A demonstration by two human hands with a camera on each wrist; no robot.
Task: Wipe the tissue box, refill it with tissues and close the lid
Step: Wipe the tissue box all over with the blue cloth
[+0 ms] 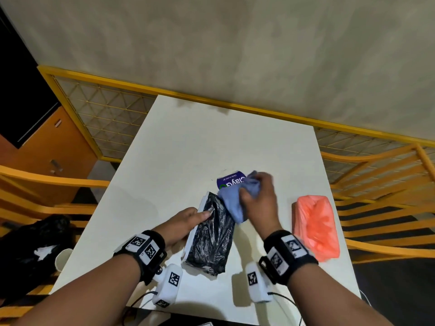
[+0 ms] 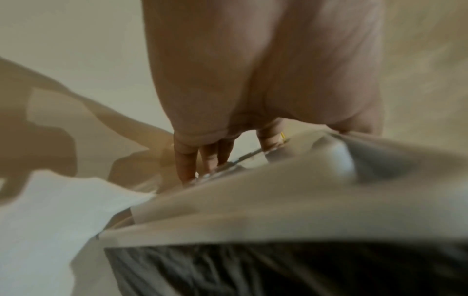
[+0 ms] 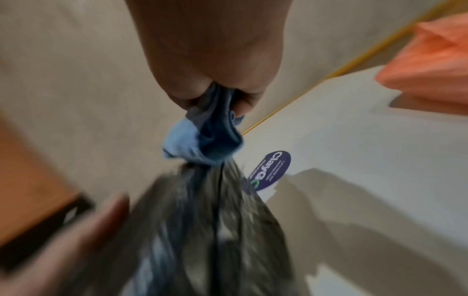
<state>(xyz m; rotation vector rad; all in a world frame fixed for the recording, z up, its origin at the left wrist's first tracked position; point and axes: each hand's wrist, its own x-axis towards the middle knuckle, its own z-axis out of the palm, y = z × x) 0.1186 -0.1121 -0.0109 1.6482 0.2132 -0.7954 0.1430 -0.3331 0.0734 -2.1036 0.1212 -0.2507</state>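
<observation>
The tissue box (image 1: 209,238) lies lengthwise on the white table (image 1: 188,149); it is white with crinkled black plastic over its top. My left hand (image 1: 195,216) holds its left edge, thumb on the black plastic, fingers (image 2: 186,162) down the side. My right hand (image 1: 253,191) grips a bunched blue cloth (image 1: 233,204) against the box's far end. From the right wrist, the cloth (image 3: 202,140) meets the black plastic (image 3: 215,230), blurred. A purple tissue pack (image 1: 229,181) lies just beyond the box. An orange-wrapped pack (image 1: 316,227) lies to the right.
Orange wooden chairs (image 1: 381,175) flank the table, and a yellow mesh rail (image 1: 106,109) runs behind it. On the left chair sit a black bag (image 1: 35,243) and a paper cup (image 1: 62,257). A wooden cabinet (image 1: 47,147) stands far left.
</observation>
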